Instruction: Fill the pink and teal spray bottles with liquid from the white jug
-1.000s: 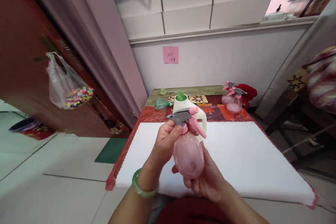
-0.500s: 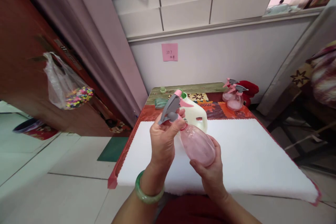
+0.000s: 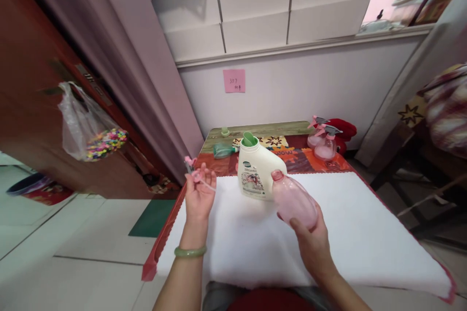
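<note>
My left hand (image 3: 199,198) is over the left side of the table, palm up, closed on a grey and pink spray trigger head (image 3: 191,167) whose thin dip tube points right. My right hand (image 3: 313,243) grips the lower part of a pink translucent bottle (image 3: 296,200), tilted with its uncapped neck up and to the left. Just left of that bottle, a cream jug (image 3: 251,175) with a printed label and green spout stands on the white cloth (image 3: 241,248). The pink bottle hides part of the jug's right side.
Two pink spray bottles (image 3: 324,149) stand at the back right beside a red plush item (image 3: 343,129). A clear teal-necked item (image 3: 223,150) lies at the back left near a small green cap (image 3: 225,132). A bag of colourful pieces (image 3: 105,143) hangs from the door.
The spray head has come off the pink bottle. My left hand has carried it left, while my right hand has moved the bottle slightly right. The jug is now largely uncovered.
</note>
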`<state>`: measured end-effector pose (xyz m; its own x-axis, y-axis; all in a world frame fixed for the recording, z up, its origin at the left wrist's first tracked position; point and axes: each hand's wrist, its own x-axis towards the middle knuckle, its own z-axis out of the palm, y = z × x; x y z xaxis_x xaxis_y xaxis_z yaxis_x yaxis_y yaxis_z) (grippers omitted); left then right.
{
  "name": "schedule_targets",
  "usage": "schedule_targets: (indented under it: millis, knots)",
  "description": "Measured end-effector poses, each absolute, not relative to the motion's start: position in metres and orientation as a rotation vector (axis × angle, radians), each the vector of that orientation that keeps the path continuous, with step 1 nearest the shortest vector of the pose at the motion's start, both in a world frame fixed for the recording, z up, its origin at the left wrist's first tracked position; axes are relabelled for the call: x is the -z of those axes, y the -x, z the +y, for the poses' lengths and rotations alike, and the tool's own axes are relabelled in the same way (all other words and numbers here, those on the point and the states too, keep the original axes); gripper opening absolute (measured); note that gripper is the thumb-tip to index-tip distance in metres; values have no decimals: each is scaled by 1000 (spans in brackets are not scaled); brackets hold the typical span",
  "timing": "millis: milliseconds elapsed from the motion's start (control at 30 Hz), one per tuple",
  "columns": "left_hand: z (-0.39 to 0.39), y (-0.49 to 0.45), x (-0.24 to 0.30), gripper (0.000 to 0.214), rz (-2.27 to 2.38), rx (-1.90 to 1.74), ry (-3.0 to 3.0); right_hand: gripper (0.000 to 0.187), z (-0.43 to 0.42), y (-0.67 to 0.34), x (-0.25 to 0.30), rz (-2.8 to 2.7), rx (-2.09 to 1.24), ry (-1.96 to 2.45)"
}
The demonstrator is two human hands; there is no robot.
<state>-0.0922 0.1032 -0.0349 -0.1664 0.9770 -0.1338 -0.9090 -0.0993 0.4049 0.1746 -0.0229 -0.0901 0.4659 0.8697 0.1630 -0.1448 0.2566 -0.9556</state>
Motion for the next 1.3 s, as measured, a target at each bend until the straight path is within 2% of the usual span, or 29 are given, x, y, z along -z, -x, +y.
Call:
schedule_targets:
  millis: [167,300,500,733,1167,1300]
  knots:
    - [90,100,118,33,524,-1550,-97,89,9,-210,40,-912,-708,1239]
    - [84,102,146,25,553,-1490,-69,90,32,-224,-4,-1028,-636,1267]
    - [88,104,154,18,607,-1446,-73,87,59,-223,-41,-1192,-604,1230]
    - [85,101,149,12,644,-1442,-120,89,81,-225,-56,-1241,-744,1305]
    - [84,98,146,18,697,-1430,-132,75,92,-235,-80,-1455,-648,1356]
    - [84,98,146,18,696,-1421,-144,77,96,-238,-88,-1479,-662,1398]
